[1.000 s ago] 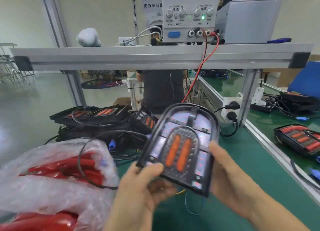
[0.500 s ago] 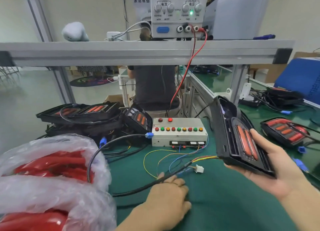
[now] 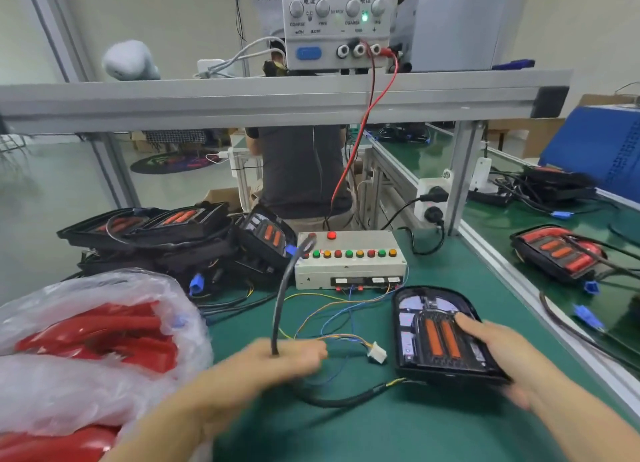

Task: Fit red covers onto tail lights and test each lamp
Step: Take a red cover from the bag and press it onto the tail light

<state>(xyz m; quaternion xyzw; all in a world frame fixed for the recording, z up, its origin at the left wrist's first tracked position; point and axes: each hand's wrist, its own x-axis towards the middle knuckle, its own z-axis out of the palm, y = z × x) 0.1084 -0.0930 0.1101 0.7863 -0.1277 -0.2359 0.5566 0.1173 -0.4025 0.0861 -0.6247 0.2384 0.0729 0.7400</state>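
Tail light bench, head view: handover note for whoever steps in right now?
Left hand: grips the black lamp cable, its blue plug up near the grey test box with coloured buttons.
Right hand: holds the black uncovered tail light with orange strips low over the green bench mat.
White test connector on coloured wires lies loose between the hands.
Red covers sit in the clear plastic bag, near left.
Done: the lamp is out of the stack of black tail lights.
Left: plug in, test, fit a red cover.
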